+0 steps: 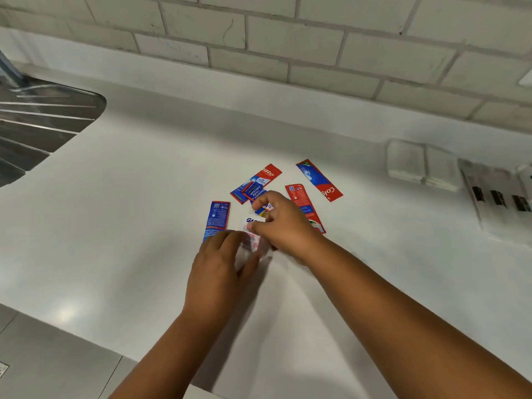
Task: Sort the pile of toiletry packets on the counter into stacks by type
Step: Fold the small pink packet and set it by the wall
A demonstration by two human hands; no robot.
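White, slick foil is pinched by the curled fingers of both the left hand [218, 263] and the right hand [280, 223] on one white packet [251, 230] above the counter [129, 211], so slippage onto the red toothpaste sachets [306, 207] beside it is risked.

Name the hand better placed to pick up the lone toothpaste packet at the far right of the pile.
Right, probably. The right hand lies nearer the far-right toothpaste packet, on its side; the left hand sits on the other side, holding white packets.

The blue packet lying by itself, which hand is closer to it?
Left. The left hand sits right at the blue packet's near end; the right hand is off to its right.
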